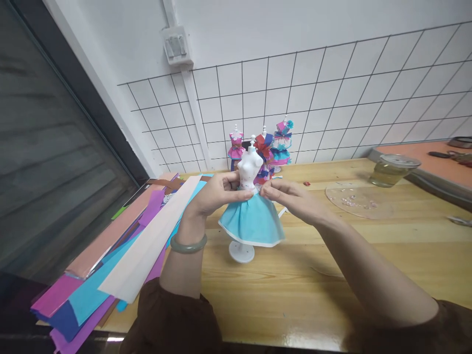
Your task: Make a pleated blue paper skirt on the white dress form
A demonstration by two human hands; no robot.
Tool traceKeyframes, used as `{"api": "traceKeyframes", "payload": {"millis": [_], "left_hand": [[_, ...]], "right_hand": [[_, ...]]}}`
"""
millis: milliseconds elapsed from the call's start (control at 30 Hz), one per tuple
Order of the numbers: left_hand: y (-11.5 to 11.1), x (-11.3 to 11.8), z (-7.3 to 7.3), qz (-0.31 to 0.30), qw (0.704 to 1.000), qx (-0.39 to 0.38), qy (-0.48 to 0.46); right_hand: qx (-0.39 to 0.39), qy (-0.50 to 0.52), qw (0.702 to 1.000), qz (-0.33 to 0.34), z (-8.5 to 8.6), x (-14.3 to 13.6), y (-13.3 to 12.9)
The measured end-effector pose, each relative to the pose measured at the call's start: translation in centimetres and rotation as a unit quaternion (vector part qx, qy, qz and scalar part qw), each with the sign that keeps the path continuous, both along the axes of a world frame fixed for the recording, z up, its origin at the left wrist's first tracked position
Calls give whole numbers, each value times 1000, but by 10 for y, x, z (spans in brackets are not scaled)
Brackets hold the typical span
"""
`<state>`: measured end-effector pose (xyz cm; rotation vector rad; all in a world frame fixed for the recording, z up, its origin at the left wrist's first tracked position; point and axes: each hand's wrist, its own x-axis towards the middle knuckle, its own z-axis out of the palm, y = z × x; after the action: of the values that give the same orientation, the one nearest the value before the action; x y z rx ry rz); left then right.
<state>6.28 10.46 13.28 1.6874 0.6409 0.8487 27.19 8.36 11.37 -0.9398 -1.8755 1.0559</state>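
Note:
A small white mannequin stands upright on a round white base on the wooden table. Around its waist hangs a light blue skirt with a white hem. My left hand grips the mannequin's waist from the left, its thumb pressed across the skirt's top edge. On the other side, my right hand pinches the skirt's waistband between thumb and fingers. The back of the skirt is hidden.
Strips of coloured paper or fabric lie piled at the left. Dressed mannequins stand behind. To the right are a clear plate of beads, a glass of yellowish liquid and an orange board.

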Motion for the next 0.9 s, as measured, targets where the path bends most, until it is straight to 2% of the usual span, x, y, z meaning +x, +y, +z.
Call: {"api": "traceKeyframes", "payload": {"millis": [167,267,433,633,733,900], "left_hand": [[-1,2,0,4,999,9,30],[0,3,-1,9,999,15,45],[10,6,-10,4,999,22,37],[27,11,-30,-18,999,41,9],[31,14,-35,-23,999,38,-2],[31,15,-34,-47,998,35,-1]], "right_hand": [[-56,3,997,52,1,4,0],[-57,4,996,61,2,5,-1],[16,-87,996,5,4,5,-6],[112,-209,969,-65,-1,4,-2],[133,-232,960,-85,-5,3,2],[144,-227,959,-85,-9,4,5]]}}
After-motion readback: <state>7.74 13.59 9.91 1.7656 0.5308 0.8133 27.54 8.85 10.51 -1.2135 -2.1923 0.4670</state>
